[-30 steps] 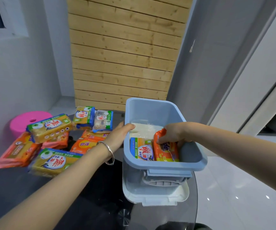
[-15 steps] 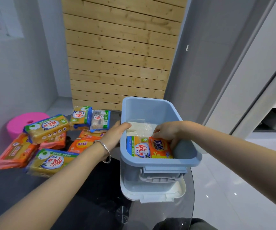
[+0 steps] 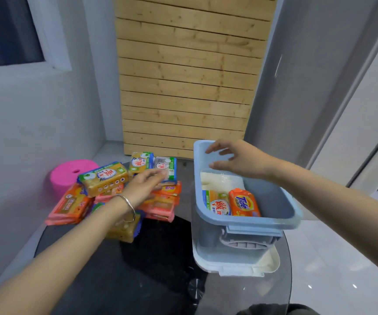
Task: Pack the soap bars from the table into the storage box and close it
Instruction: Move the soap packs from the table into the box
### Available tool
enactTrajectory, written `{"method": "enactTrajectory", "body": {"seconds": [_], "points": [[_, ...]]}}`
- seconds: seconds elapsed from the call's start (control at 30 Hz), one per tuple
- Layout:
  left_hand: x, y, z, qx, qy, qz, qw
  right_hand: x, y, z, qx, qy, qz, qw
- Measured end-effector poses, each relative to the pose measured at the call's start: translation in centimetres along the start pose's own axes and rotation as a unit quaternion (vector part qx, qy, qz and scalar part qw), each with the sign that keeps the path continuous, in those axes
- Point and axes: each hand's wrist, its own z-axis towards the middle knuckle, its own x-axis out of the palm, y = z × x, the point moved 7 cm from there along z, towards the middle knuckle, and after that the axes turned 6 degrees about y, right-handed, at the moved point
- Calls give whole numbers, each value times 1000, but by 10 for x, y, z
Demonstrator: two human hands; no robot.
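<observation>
- Three soap bars lie in the box at right of frame; the orange one sits nearest.
- Soap pile waits on the surface, left of centre.
- Left hand, spread and empty, hovers over the pile; right hand, spread and empty, hangs above the box.
- Likely step: fetching another bar; next, grip one.
</observation>
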Motion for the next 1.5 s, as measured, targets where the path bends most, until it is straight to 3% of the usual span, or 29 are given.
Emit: {"method": "enactTrajectory", "body": {"seconds": [0.07,0.17,0.23,0.3,0.4,0.47,0.6,0.7,0.8,0.9,1.0,1.07,1.13,1.3,1.4,1.5], "points": [[-32,3,-5,8,-29,-2,1000,10,26,8,-27,2,-6,1000],[-79,13,-17,44,-82,80,992,37,59,24,-43,16,11,999],[-96,25,-26,46,-77,124,988,62,73,35,-43,46,29,998],[-104,44,-35,29,-23,219,975,95,84,44,-36,96,24,994],[-104,74,-44,17,71,434,898,145,94,54,-19,185,-27,982],[-101,85,-44,40,89,515,852,168,95,59,0,228,-56,972],[-102,89,-35,69,48,570,817,189,86,66,58,272,-80,957],[-102,89,-35,57,42,569,819,196,80,62,102,298,-59,947],[-102,88,-45,47,37,491,869,196,73,56,144,303,9,942],[-110,63,-57,61,-44,386,919,189,70,53,173,267,146,937],[-117,25,-59,77,-153,286,943,188,80,57,189,236,386,872],[-116,6,-54,78,-180,225,954,187,90,67,182,211,478,833],[-113,-7,-47,85,-177,217,956,182,94,76,184,177,506,824],[-132,1,-12,116,-111,220,962,155,76,99,199,100,496,839],[-165,30,17,33,-152,332,931,143,56,109,228,81,489,838],[-178,56,40,-67,-140,407,900,145,44,114,243,90,484,836]]}}
